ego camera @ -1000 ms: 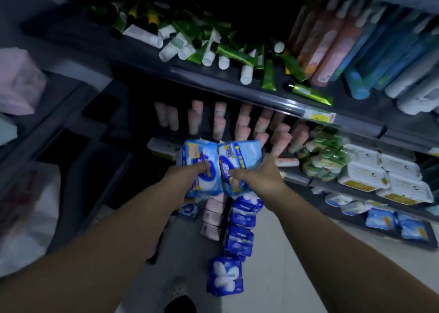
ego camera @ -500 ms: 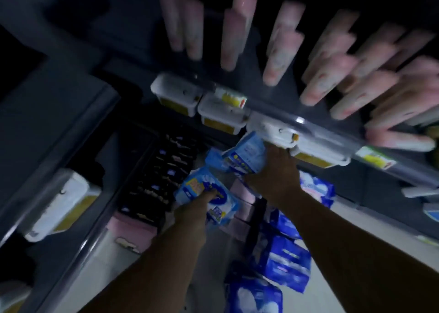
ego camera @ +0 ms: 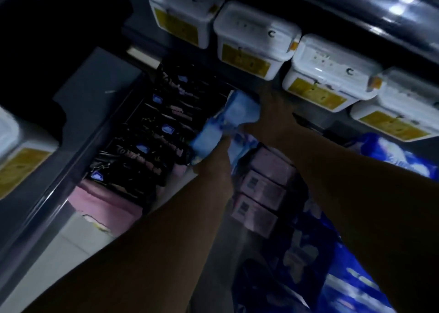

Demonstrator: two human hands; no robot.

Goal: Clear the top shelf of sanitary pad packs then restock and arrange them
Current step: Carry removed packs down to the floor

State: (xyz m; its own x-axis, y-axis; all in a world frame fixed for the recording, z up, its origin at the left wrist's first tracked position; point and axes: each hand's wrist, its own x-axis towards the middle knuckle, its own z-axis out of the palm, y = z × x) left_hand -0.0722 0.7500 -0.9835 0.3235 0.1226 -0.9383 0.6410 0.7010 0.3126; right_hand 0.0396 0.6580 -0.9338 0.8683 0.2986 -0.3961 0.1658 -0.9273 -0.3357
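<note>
Now | two light-blue pad packs, touching, low under the tub shelf | right hand [ego camera: 273, 113] grips upper pack [ego camera: 242, 107], fingers curled on its edge | left hand [ego camera: 217, 154] at lower pack [ego camera: 205, 141], fingers hidden: cannot tell | four white tubs [ego camera: 256, 34] in a row above | five black packs [ego camera: 147, 157] left | three pink boxes [ego camera: 261, 189] below

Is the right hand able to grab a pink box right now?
Probably not yet. The right hand is gripping a light blue pack, so its fingers look busy. The pink boxes lie uncovered close by, so once free it likely could.
</note>
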